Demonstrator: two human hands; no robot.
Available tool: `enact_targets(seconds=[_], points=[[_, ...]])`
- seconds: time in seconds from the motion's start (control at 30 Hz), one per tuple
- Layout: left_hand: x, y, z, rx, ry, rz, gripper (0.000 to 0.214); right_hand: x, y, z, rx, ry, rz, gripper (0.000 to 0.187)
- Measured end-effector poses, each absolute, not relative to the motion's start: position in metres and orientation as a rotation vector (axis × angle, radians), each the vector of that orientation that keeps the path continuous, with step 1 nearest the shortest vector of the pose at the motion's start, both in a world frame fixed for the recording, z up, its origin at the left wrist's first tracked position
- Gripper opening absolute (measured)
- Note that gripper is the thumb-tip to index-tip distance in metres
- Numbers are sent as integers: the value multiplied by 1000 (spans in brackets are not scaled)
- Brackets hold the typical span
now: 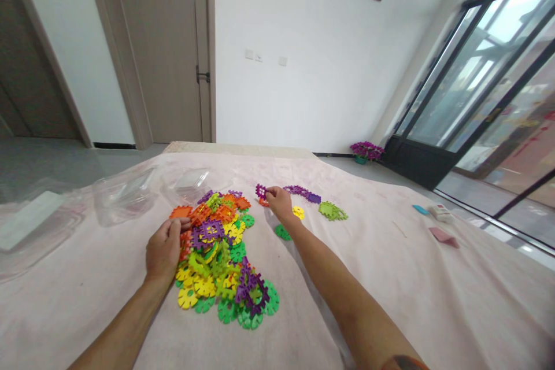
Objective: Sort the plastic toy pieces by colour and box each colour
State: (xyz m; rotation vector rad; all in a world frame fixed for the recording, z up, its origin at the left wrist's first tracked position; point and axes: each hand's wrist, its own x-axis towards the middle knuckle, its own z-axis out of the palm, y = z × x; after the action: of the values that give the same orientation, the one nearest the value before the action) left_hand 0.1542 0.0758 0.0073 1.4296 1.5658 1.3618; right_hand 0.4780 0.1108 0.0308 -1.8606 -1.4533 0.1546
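Observation:
In my right hand (280,204), the fingertips pinch a purple square building piece (261,191) with a windowed centre, above the cloth. My left hand (162,247) is closed at the left edge of a mixed pile, its fingertips on an orange toothed building piece (181,212). The pile has orange, purple, yellow and green plastic pieces, such as a yellow notched disc (188,298) and a purple ring piece (259,296). Beyond my right hand lie a purple row of pieces (302,192), a lime-green group (332,211), a yellow disc (298,211) and a green disc (282,232).
A pale pink cloth (368,289) covers the table. Clear plastic containers (124,193) stand at the left. At the right lie a small white box (439,213), a blue item (420,210) and a pink item (443,237). Purple flowers (366,151) stand on the floor beyond.

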Motion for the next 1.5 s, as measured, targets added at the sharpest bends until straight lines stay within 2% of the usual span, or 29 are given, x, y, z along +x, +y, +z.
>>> enact_targets(seconds=[0.17,0.4,0.53,0.6,0.77,0.9,1.0,1.1,1.27,1.5], points=[[154,76,6,1445,1577,1369,41,528,108,31,-1782,-983,343,35],[154,76,6,1445,1587,1367,41,581,81,40,-1945,-731,101,50],[154,75,7,1444,1586,1360,40,554,79,34,-1966,-999,28,47],[154,75,8,1441,1582,1362,40,524,82,29,-1889,-1296,140,41],[154,75,9,1442,1582,1356,41,451,85,24,-1786,-1744,163,36],[154,75,8,1436,1581,1357,41,423,89,33,-1798,-1977,100,38],[154,75,7,1440,1572,1360,42,415,95,39,-1882,-2102,69,32],[154,76,6,1447,1566,1366,42,411,97,36,-1939,-2124,11,25],[154,76,6,1446,1584,1368,40,415,95,30,-1930,-2013,-67,28],[153,79,1,1436,1549,1392,39,445,96,31,-1856,-1450,22,31]])
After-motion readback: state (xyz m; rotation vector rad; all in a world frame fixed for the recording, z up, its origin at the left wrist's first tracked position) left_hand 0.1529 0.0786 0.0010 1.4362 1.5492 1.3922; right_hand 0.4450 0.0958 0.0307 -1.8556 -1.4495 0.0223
